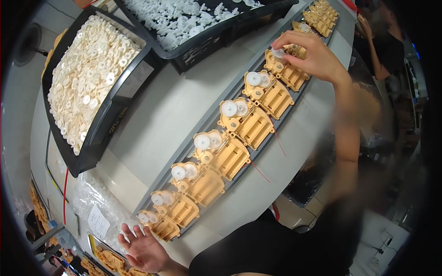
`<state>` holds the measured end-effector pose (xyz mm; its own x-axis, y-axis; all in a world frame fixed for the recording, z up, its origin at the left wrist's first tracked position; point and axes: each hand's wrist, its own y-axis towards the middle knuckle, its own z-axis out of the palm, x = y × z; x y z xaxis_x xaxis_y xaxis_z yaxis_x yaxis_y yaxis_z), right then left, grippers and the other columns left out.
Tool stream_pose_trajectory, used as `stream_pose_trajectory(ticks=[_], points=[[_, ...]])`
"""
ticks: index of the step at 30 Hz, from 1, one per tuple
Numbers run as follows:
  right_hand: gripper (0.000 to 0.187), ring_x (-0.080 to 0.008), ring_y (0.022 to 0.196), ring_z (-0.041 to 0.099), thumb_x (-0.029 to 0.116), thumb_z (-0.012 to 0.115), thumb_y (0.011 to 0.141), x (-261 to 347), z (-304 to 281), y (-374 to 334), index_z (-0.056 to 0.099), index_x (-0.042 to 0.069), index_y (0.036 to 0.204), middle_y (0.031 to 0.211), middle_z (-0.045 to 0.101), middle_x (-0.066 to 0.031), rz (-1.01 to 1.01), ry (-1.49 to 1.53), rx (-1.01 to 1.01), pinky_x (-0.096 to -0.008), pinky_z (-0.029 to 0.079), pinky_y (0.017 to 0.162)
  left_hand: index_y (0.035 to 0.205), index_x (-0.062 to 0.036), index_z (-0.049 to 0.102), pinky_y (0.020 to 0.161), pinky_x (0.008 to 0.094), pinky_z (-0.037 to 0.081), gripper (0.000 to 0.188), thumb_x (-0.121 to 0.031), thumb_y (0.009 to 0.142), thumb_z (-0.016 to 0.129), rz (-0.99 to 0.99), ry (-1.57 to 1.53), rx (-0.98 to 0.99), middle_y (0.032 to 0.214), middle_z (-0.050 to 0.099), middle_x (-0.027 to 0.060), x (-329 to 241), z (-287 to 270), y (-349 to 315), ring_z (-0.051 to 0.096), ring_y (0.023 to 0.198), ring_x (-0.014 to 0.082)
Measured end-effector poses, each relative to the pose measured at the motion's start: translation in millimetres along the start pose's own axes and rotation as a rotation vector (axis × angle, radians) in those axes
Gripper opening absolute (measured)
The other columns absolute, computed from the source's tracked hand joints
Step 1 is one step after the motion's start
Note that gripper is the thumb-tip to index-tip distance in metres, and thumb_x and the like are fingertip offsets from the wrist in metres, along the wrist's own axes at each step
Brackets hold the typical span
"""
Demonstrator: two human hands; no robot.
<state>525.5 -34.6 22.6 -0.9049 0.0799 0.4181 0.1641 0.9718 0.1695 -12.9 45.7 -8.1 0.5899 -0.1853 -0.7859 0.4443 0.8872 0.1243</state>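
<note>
Black cloth of a short-sleeved shirt, smooth and matte, fills the lower foreground. Ahead of it, a long grey rail crosses the pale, smooth table obliquely, carrying a row of tan molded-plastic housings, each with a rounded lobe at one end and rectangular, ribbed compartments at the other. On most of them sit two round, translucent white gears, side by side and partly overlapping. Thin red wires protrude beyond the rail's near edge. The two hands are well apart. The right hand bends over a housing toward the far end, its thumb and index finger closed on a white gear at the lobe; whether the gear is fully seated cannot be told. The left hand holds nothing, fingers spread and slightly curled, near the closest housing. Beyond the rail, a deep black bin holds a dense, granular heap of cream ring-shaped discs; beside it, a second black bin contains glossy white stemmed pieces. Crumpled clear plastic film, bearing a white label, lies at the left.
</note>
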Motion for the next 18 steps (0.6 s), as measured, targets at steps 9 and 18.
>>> stream_pose_trajectory(ticks=[9,18], points=[[0.02,-0.0248,0.094,0.063,0.002,0.066,0.078,-5.5,4.5,2.7,0.062,0.001,0.097,0.097,0.066,-0.0082,0.0,0.039,0.031,-0.0325,0.049,0.082,0.137,-0.0032,0.044,0.108,0.0533,0.028,0.057,-0.036,0.091,0.051,0.009,-0.071,-0.032,0.146,0.038,0.021,-10.7,3.5,7.2,0.042,0.128,0.0381],[0.017,-0.024,0.091,0.062,0.002,0.066,0.078,-6.0,6.3,10.2,0.061,0.0,0.094,0.096,0.065,-0.0072,0.023,0.026,0.076,-0.0319,0.049,0.08,0.135,-0.0031,0.047,0.105,0.0538,0.03,0.053,-0.036,0.093,0.047,0.035,-0.042,-0.069,0.144,0.04,0.0209,-13.1,1.9,12.1,0.045,0.124,0.0383]])
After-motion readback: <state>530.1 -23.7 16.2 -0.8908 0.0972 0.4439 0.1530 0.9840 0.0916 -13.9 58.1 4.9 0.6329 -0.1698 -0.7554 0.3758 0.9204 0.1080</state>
